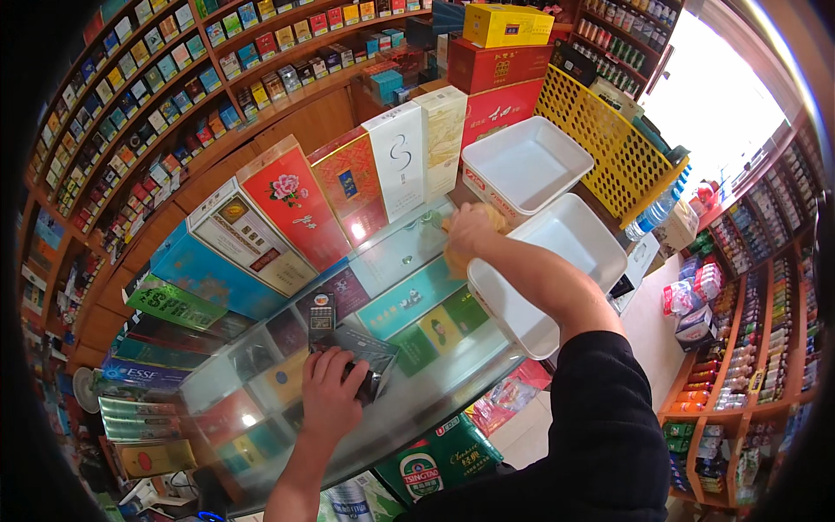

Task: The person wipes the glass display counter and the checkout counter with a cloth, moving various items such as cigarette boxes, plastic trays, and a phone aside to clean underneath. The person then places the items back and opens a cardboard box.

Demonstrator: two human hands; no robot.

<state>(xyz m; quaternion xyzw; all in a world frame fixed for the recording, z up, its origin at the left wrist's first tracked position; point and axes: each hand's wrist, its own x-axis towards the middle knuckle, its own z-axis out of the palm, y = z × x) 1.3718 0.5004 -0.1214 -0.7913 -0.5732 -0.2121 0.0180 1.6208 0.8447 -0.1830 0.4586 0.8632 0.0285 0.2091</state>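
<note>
My right hand (471, 230) grips a crumpled yellow-orange cloth (458, 264), pressed against the glass countertop (391, 417) beside two white plastic trays. One tray (528, 163) stands farther back with red lettering on its side; my forearm crosses over the nearer tray (580, 228). On the left part of the glass, my left hand (331, 388) has its fingers curled over a dark box (370, 385), partly hidden by the fingers. A small black packet (322, 312) lies just beyond those fingertips. Flat cigarette cartons, including a turquoise one (408, 297), show through the glass.
Upright cartons, among them a red one with a flower (293, 202), line the counter's back edge. A yellow perforated basket (593, 137) stands behind the trays, near water bottles (659, 202). Green Tsingtao boxes (421, 473) sit below the front edge. Shelves of packets (150, 85) curve behind.
</note>
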